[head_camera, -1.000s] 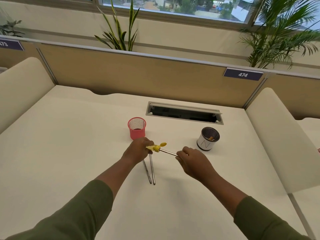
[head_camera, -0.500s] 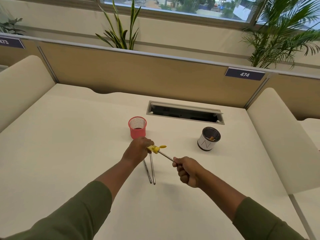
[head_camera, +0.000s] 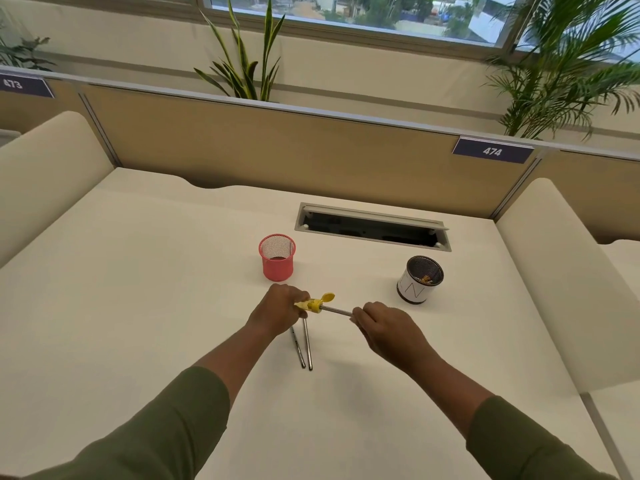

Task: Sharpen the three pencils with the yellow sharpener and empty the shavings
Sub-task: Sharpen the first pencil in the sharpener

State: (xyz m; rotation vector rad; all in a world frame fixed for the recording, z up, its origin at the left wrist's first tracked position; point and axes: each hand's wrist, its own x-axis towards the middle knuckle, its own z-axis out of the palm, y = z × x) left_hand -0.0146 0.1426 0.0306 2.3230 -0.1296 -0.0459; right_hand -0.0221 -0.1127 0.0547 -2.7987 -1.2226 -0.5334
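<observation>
Cream desk (head_camera: 138,306) between two padded side screens, with a tan partition behind it and plants along the window ledge, is where the person works, both arms in olive sleeves reaching forward. At the middle of it the left hand (head_camera: 277,311) is curled tight around the yellow sharpener (head_camera: 311,304), whose little flap lid (head_camera: 327,297) stands open at the top. Opposite, the right hand (head_camera: 384,329) is closed in a pinch on the far end of a grey pencil (head_camera: 335,310), whose point sits inside the sharpener, so the two hands are joined by that short bare length of shaft.

Directly under the left hand, two more pencils (head_camera: 303,348) lie on the desk side by side, nearly touching at the near ends. Further out, a pink mesh cup (head_camera: 277,258) stands just beyond the left hand, and a white cup with a dark mesh inside (head_camera: 419,280) stands to the right (something small and yellowish lies in the bottom of it). A cable slot (head_camera: 372,226) is cut into the desk behind both.

My worry is that open lid: with the flap up, a tilt of the sharpener would likely spill shavings onto the desk rather than into a cup. Pressing the pencil in at an angle could also snap the lead, and a dropped wrist might roll the two waiting pencils away
</observation>
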